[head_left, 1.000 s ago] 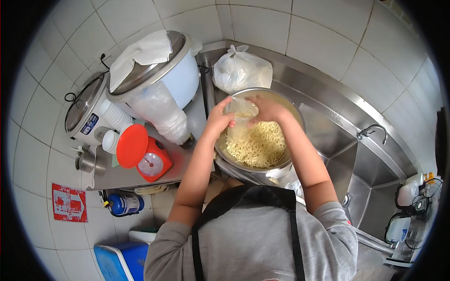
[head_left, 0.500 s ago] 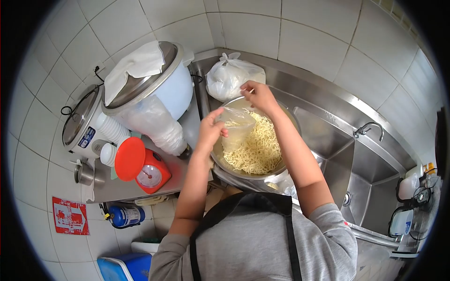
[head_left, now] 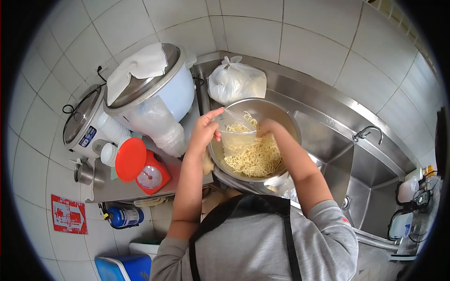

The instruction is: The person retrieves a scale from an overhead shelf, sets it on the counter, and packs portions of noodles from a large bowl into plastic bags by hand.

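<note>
A large metal bowl (head_left: 293,117) holds a heap of yellow noodles (head_left: 258,159). Above its left side, my left hand (head_left: 205,129) pinches the edge of a clear plastic bag (head_left: 232,140), whose mouth faces right. My right hand (head_left: 268,128) is down inside the bowl, over the noodles and close beside the bag's mouth. Its fingers point downward and are mostly hidden, so I cannot tell what they grip. Behind the bowl sits a knotted white plastic bag (head_left: 234,82).
Left of the bowl are a red kitchen scale (head_left: 154,175), a bundle of clear plastic bags (head_left: 161,129), stacked white cups (head_left: 112,129) and a big lidded pot (head_left: 180,93) with a cloth (head_left: 140,70). Sink basins (head_left: 323,136) and a faucet (head_left: 372,131) are on the right.
My right hand has moved from beside the knotted bag down into the bowl, near the noodles. My left hand still holds the clear bag, shifted slightly left.
</note>
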A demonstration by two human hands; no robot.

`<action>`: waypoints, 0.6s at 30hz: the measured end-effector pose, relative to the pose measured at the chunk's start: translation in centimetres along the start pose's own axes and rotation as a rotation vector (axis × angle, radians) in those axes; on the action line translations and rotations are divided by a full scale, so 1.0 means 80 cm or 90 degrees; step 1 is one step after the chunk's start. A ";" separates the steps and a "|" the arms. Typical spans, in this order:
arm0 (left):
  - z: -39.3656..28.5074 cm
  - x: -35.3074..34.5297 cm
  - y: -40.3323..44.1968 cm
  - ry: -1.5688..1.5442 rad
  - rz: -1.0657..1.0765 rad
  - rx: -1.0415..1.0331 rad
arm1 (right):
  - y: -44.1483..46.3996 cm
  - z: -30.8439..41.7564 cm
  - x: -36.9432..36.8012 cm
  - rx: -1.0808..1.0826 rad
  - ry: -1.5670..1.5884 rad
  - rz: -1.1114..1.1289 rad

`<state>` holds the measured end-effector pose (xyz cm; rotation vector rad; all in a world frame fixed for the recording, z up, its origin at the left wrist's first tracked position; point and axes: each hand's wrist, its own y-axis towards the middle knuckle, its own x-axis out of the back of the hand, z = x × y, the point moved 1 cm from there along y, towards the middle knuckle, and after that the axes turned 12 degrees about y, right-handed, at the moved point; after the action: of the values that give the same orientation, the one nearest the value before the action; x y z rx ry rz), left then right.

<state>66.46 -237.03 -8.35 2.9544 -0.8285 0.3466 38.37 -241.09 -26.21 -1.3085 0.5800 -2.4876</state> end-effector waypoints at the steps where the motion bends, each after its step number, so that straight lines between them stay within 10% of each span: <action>1: 0.010 -0.001 0.004 0.020 -0.027 0.022 | -0.039 0.014 0.026 -0.007 0.115 -0.001; 9: 0.072 -0.044 0.015 0.214 -0.194 -0.087 | -0.196 0.102 0.160 0.189 0.491 -0.175; 18: 0.033 -0.033 0.021 -0.036 0.045 0.048 | -0.246 0.200 0.179 0.487 0.768 -0.243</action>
<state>63.91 -237.43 -11.53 3.0226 -0.9499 0.3062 42.68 -233.15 1.45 0.4739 -0.4888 -3.0710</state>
